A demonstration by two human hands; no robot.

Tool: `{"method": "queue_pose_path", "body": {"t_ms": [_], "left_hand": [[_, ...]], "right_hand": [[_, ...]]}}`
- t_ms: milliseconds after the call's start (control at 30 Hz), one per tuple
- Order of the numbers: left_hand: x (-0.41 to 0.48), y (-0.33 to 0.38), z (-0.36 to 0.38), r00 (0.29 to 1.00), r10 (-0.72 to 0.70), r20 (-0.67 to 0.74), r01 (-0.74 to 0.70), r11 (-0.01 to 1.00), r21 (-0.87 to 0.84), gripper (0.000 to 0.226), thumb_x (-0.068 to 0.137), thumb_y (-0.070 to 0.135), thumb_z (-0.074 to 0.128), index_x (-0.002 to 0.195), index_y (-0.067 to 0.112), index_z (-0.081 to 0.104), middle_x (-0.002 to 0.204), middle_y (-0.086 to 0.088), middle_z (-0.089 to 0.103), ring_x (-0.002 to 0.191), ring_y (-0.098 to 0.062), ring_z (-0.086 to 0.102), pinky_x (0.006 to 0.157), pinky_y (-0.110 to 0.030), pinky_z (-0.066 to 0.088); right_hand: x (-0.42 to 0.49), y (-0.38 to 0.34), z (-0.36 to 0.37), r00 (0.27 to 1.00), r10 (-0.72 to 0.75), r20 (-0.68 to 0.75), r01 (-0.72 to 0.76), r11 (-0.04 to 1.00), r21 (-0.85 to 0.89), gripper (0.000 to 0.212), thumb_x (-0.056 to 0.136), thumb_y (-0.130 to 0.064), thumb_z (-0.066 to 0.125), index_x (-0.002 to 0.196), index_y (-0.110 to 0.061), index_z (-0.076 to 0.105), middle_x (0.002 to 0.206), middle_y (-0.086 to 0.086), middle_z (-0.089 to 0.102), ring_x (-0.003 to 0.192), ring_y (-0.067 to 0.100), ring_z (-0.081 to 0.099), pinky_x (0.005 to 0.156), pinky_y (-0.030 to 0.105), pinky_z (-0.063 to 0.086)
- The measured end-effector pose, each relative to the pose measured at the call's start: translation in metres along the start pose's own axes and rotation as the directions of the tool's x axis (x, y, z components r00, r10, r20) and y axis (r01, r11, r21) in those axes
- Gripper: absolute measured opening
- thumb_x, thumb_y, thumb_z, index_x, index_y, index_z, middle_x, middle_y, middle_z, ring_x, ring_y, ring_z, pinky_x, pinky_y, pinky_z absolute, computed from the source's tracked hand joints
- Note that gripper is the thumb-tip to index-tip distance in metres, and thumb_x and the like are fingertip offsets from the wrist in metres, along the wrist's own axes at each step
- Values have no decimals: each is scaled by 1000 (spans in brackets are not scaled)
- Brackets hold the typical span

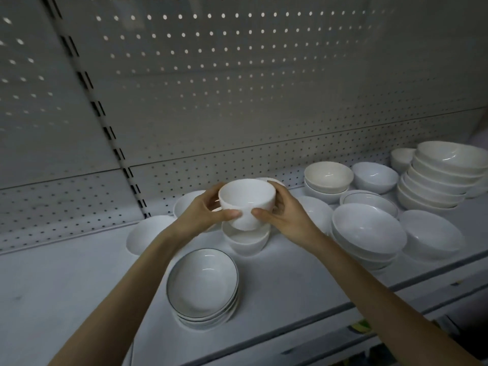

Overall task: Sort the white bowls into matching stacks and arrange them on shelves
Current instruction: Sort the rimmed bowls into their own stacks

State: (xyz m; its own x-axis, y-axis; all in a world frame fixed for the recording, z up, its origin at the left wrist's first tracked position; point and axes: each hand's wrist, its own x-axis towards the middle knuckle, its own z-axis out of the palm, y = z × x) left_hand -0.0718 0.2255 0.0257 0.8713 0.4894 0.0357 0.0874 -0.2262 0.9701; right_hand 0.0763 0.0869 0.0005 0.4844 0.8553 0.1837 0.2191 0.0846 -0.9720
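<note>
A white shop shelf (pixel 66 286) runs across the view under dim light. Nearest on it sits a stack of shallow dark-rimmed bowls (pixel 202 286). Just beyond that, both forearms reach in, and the left hand (pixel 203 210) and right hand (pixel 285 215) clasp a small deep bowl (pixel 247 202) between them. Each thumb presses the near wall low down, the tips close together, and the fingers curl round the far sides up to the rim. The bowl is upright, with its foot at the mouth of a matching deep bowl (pixel 247 240) standing on the shelf directly below; whether the two touch cannot be told. The step looks like nesting one into the other. To do it well, keep the rim level, centre the foot over the lower mouth, lower it gently so the glaze does not knock, and ease the thumbs away only once it seats. Farther right are a stack of wide bowls (pixel 368 231) and a tall stack (pixel 443 175), with a cream bowl (pixel 328 178) near the perforated back panel (pixel 237 101).
</note>
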Motion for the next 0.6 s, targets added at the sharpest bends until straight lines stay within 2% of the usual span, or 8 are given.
{"method": "queue_pose_path", "body": {"t_ms": [100, 200, 300, 433, 500, 600], "left_hand": [[7, -11, -3, 999, -2, 42, -1, 999, 51, 55, 77, 2, 72, 117, 33, 50, 117, 10, 59, 97, 12, 59, 75, -7, 47], [12, -24, -4, 997, -3, 73, -2, 998, 69, 65, 72, 2, 77, 124, 28, 50, 124, 4, 58, 114, -5, 56, 87, -17, 50], [17, -36, -4, 997, -13, 80, 3, 993, 120, 67, 67, 5, 82, 120, 31, 50, 124, 5, 58, 119, -14, 53, 96, -24, 48], [19, -47, -3, 997, 5, 77, -20, 980, 197, 68, 61, 15, 86, 115, 34, 50, 122, 6, 59, 117, -15, 54, 99, -24, 44], [20, -50, -3, 996, -7, 90, -13, 975, 222, 69, 62, 16, 86, 116, 35, 48, 121, 9, 58, 117, -16, 54, 100, -25, 43], [19, -54, -4, 995, -34, 98, 11, 974, 224, 76, 53, 37, 85, 119, 35, 48, 123, 9, 59, 117, -11, 55, 100, -24, 44]], "right_hand": [[2, 15, -1, 999, 27, 22, -26, 999, -37, 70, 65, -40, 78, 126, -33, 43, 126, -11, 55, 118, 6, 53, 92, 23, 48], [2, 26, -2, 999, 40, 21, -38, 994, -102, 71, 69, -25, 80, 129, -23, 42, 122, -12, 55, 113, -1, 52, 84, 10, 44], [1, 35, -3, 998, 54, 22, -50, 989, -137, 71, 69, -19, 80, 129, -23, 42, 121, -12, 54, 113, 0, 50, 84, 6, 42], [1, 44, -2, 997, 76, 26, -71, 987, -141, 69, 67, -18, 82, 124, -29, 43, 121, -15, 55, 115, 4, 52, 87, 11, 44], [1, 47, -1, 995, 94, 35, -88, 985, -148, 71, 65, -27, 84, 123, -34, 43, 123, -13, 56, 118, 7, 52, 94, 21, 46], [1, 53, -1, 992, 119, 38, -112, 982, -155, 73, 59, -40, 84, 121, -39, 45, 125, -11, 57, 118, 8, 53, 97, 31, 47]]}}
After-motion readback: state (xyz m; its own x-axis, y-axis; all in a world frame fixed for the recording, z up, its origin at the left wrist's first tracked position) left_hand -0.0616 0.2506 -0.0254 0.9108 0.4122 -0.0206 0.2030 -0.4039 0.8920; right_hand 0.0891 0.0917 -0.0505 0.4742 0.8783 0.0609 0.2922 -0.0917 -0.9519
